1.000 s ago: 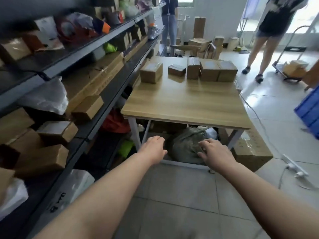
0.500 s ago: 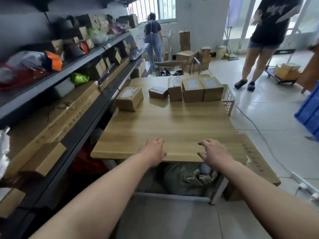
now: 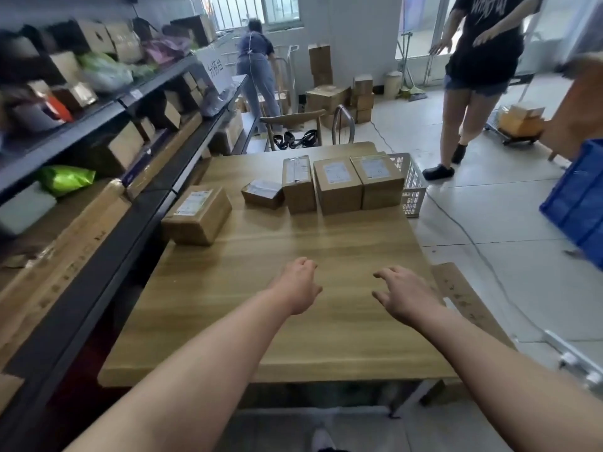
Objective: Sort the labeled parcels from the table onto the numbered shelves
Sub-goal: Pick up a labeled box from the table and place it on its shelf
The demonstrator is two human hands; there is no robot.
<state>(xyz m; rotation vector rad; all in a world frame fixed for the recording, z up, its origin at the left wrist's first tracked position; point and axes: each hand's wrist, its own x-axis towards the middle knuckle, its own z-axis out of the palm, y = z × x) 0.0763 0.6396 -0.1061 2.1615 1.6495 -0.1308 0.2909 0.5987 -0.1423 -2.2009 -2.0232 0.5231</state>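
Observation:
Several brown cardboard parcels with white labels sit on the far half of the wooden table (image 3: pixel 293 337). One parcel (image 3: pixel 197 215) lies alone at the left edge; a small flat one (image 3: pixel 262 194), a narrow tall one (image 3: pixel 298 184) and two square ones (image 3: pixel 337 185) (image 3: pixel 378 179) stand in a row at the back. My left hand (image 3: pixel 298 285) and my right hand (image 3: pixel 403 295) hover over the table's middle, fingers loosely spread, holding nothing. The dark metal shelves (image 3: pixel 107 243) run along the left, packed with boxes and bags.
A white plastic crate (image 3: pixel 412 187) stands at the table's far right corner. A blue bin (image 3: pixel 577 207) is on the floor at right. One person (image 3: pixel 479 76) stands right of the table, another (image 3: pixel 257 76) bends at the far end. Cables cross the floor.
I have moved closer to the table. Both hands have travelled from its near edge out over its middle, toward the parcels. They stay empty.

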